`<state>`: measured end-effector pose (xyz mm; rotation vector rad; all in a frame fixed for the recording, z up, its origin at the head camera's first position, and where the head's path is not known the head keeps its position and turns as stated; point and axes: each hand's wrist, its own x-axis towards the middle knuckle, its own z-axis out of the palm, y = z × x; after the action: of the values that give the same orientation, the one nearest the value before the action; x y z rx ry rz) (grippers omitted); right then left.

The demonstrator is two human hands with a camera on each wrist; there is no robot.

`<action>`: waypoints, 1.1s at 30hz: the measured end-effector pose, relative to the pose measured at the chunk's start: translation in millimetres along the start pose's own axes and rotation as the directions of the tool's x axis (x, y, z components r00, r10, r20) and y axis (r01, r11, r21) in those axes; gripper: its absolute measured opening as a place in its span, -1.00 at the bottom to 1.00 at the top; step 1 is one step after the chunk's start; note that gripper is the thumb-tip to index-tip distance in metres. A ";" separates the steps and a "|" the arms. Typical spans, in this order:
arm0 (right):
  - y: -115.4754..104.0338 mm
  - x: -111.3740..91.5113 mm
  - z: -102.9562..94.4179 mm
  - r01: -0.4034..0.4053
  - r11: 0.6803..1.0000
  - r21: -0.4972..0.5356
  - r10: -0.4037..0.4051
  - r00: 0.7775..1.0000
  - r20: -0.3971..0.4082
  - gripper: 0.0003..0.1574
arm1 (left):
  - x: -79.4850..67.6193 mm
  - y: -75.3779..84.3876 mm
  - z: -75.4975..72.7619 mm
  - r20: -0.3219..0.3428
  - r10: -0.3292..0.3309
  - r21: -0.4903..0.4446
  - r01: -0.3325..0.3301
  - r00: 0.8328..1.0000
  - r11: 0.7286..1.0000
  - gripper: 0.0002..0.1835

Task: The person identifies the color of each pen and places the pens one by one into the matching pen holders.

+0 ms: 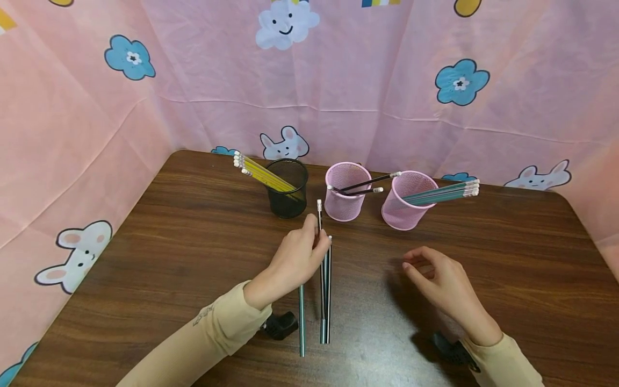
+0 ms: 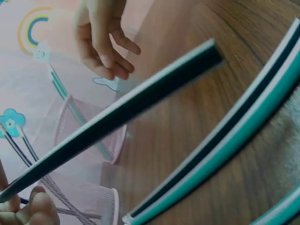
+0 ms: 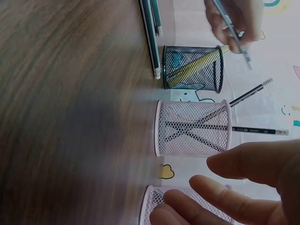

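Observation:
My left hand [image 1: 292, 258] pinches a black pencil [image 1: 319, 213] near its white eraser end, eraser up, in front of the cups. In the left wrist view the black pencil [image 2: 108, 124] slants across, raised over the table. Below that hand lie a black pencil [image 1: 329, 306] and green pencils, one green pencil [image 1: 302, 328] a little to the left. My right hand [image 1: 450, 290] hovers over the table at the right, fingers loosely bent and holding nothing. The middle pink mesh cup [image 1: 344, 207] contains black pencils [image 3: 258, 131].
A black mesh cup [image 1: 286, 207] with yellow pencils [image 1: 268, 177] stands at the left of the row. On the right, another pink mesh cup [image 1: 403, 217] has green pencils [image 1: 442, 193] leaning out. A patterned pink cloth [image 1: 338, 80] hangs behind the wooden table [image 1: 203, 236].

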<state>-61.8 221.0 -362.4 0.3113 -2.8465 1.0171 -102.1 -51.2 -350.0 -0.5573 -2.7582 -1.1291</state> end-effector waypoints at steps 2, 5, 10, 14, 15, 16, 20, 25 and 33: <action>-0.6 0.2 0.4 0.001 1.000 0.002 -0.001 1.000 0.002 -0.86 | 0.2 2.5 -2.8 -0.047 0.033 -0.025 -0.034 0.998 0.999 -0.85; -1.1 0.1 1.0 -0.002 1.000 0.003 0.002 1.000 0.004 -0.85 | 0.0 6.7 -8.2 -0.087 0.064 -0.093 -0.072 0.994 0.993 -0.93; -1.2 -0.7 2.2 -0.003 1.000 0.003 0.003 1.000 0.003 -0.86 | -0.2 14.0 -14.8 -0.149 0.092 -0.219 -0.123 0.985 0.968 -0.94; -1.5 -0.7 2.4 -0.006 1.000 0.007 0.006 1.000 0.004 -0.86 | 0.7 18.7 -17.0 -0.235 0.102 -0.284 -0.168 0.967 0.944 -0.93; -1.2 -0.9 2.4 -0.006 1.000 0.008 0.006 1.000 0.004 -0.86 | 1.0 19.5 -17.4 -0.260 0.110 -0.292 -0.186 0.959 0.938 -0.93; -1.3 -0.9 2.5 -0.008 1.000 0.008 0.008 1.000 0.003 -0.86 | 1.6 20.1 -17.9 -0.289 0.121 -0.290 -0.207 0.950 0.934 -0.92; -1.1 -1.6 2.8 -0.011 1.000 0.016 0.011 1.000 0.015 -0.87 | 3.9 21.0 -19.1 -0.395 0.180 -0.240 -0.290 0.901 0.926 -0.91; -0.5 -2.6 2.9 -0.013 0.999 0.048 0.011 0.999 0.047 -0.88 | 4.5 20.5 -18.8 -0.474 0.248 -0.183 -0.370 0.845 0.911 -0.88; -0.9 -2.4 3.1 -0.010 0.998 0.062 0.007 0.999 0.052 -0.89 | 4.3 20.3 -17.1 -0.568 0.343 -0.082 -0.466 0.748 0.881 -0.84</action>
<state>-59.4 218.7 -364.6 0.3359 -2.8687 1.1167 -99.1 -48.5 -323.3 -0.6943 -1.9203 -1.2449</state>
